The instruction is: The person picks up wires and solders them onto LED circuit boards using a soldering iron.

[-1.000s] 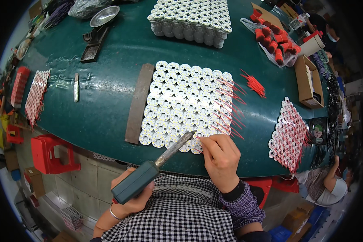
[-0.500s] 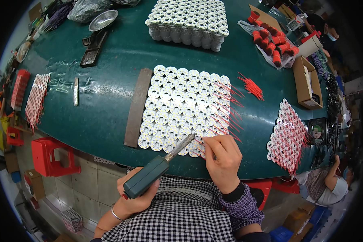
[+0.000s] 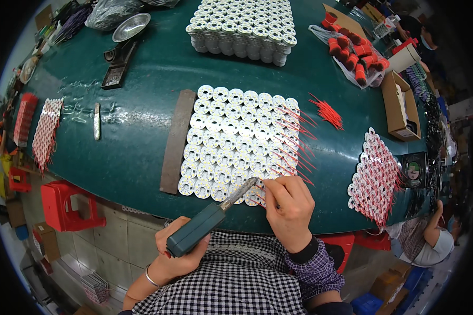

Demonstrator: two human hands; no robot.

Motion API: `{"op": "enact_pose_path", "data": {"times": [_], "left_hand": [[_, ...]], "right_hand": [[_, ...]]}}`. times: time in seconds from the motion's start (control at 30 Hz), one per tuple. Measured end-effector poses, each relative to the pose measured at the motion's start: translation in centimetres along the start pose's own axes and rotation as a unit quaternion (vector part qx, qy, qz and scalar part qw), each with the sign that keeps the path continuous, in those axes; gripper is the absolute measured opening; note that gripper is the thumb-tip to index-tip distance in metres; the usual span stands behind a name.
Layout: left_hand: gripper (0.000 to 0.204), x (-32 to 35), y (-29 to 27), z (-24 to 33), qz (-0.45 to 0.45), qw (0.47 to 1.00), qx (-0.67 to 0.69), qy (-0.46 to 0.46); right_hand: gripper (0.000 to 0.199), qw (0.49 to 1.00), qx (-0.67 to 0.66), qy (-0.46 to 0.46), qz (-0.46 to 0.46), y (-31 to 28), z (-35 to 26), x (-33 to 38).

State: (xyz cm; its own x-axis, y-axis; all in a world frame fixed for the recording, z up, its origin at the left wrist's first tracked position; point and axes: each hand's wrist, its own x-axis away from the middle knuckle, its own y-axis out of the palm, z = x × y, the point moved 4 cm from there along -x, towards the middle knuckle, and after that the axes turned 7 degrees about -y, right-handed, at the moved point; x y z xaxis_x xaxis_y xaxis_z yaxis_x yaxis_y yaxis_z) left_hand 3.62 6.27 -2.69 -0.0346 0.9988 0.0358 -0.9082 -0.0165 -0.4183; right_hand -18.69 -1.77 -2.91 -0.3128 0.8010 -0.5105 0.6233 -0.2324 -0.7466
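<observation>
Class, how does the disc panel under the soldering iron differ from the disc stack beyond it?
The panel lies flat and low; the stack rises several layers high. Red wires stick out from the panel's right side; the stack shows none. Both show rows of white, round discs.

Bright indoor light, pale glare on the green table (image 3: 136, 134), fisheye-curved edges, blackened corners

Downward head view (wide fisheye) over the green table (image 3: 136, 121)
</observation>
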Motion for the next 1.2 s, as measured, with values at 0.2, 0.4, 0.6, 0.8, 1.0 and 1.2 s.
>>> {"op": "enact_pose_path", "data": {"times": [0.2,0.4,0.6,0.8,1.0,1.2], "left_hand": [[0.020,1.5,-0.2,-1.5,0.034,0.999,0.004,0.014],[0.023,2.3,-1.1,-1.9,0.045,0.999,0.003,-0.022],[0.035,2.7,-0.6,-2.1,0.080,0.996,0.022,-0.019],[0.026,2.6,-1.0,-2.0,0.161,0.986,-0.038,0.011],[0.022,2.1,-1.9,-2.2,0.160,0.986,-0.018,0.040],[0.038,2.3,-2.0,-2.1,0.086,0.994,0.070,-0.009]], "right_hand": [[0.022,1.000,-0.001,0.004,-0.005,0.0,0.2,0.0],[0.021,1.000,0.008,0.010,-0.018,-0.4,-0.3,-0.1],[0.038,0.993,0.083,0.002,0.089,-6.2,-4.1,-4.1],[0.048,0.979,-0.037,-0.153,0.132,-10.6,-4.4,-1.3],[0.015,0.983,0.089,0.015,0.158,-8.7,4.4,-6.9],[0.014,0.982,0.185,0.036,0.007,-5.9,16.0,-7.4]]}}
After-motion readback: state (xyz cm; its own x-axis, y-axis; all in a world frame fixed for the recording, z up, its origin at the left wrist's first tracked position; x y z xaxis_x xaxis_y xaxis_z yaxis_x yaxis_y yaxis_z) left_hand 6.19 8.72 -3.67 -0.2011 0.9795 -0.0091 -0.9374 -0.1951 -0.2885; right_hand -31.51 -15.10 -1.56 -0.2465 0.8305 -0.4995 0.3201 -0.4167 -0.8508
